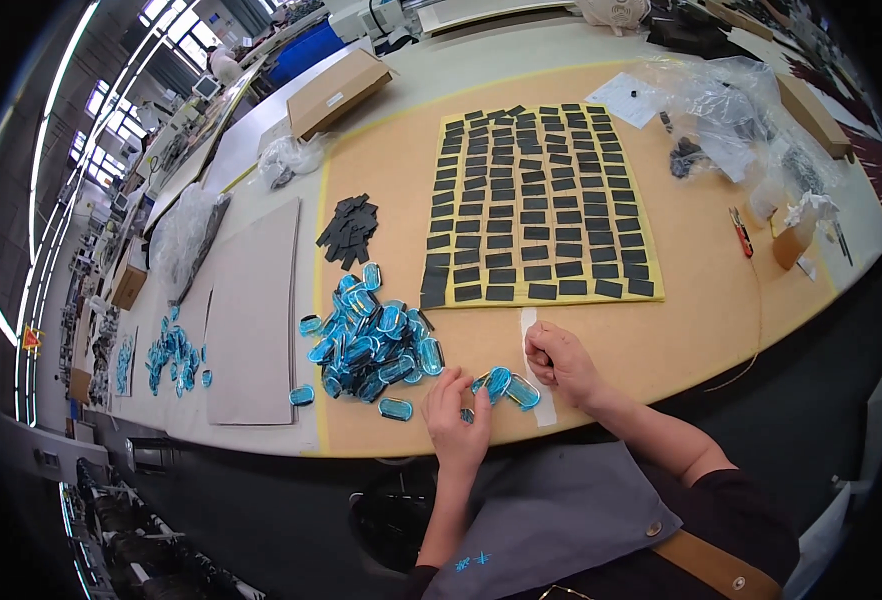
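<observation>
My left hand (455,418) is at the table's front edge, right of a heap of oval rings in blue film (366,345). Its fingers curl toward the thumb, and a bit of a blue-film ring (468,415) shows between them. Just past its fingertips lie a few more rings (521,392), some with pale metallic rims. My right hand (563,362) is closed with the fingers bent in, over a white strip (530,345) on the table. What it pinches, if anything, is hidden. Some rings in the heap have black strips on them.
Rows of black rectangles (533,252) lie on a yellow-edged board beyond my hands. Behind the heap is a pile of black strips (349,228). A grey board (254,320) lies left, red-handled snips (741,232) right, and a cardboard box (339,92) farther back.
</observation>
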The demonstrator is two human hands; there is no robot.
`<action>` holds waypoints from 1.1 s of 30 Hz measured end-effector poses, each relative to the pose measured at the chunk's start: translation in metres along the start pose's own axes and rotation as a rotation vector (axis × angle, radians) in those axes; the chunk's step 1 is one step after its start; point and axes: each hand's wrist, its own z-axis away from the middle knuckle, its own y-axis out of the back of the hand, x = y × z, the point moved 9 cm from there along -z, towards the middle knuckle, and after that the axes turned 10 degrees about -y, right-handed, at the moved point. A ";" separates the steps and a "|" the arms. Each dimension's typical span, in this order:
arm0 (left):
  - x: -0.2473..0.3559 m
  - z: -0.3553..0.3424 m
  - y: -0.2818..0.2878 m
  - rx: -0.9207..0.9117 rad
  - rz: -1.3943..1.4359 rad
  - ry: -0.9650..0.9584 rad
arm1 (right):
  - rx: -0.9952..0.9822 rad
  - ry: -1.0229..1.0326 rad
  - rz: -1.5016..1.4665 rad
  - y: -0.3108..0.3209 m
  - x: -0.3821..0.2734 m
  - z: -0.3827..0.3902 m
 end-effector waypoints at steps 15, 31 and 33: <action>0.052 -0.017 -0.060 -0.310 0.001 -0.323 | 0.605 0.617 1.661 0.018 -0.119 0.042; 0.042 -0.008 -0.060 -0.261 0.007 -0.330 | 0.868 0.696 1.660 0.072 -0.159 0.004; 0.042 -0.011 -0.059 -0.239 0.006 -0.320 | 0.928 0.679 1.626 0.075 -0.161 0.007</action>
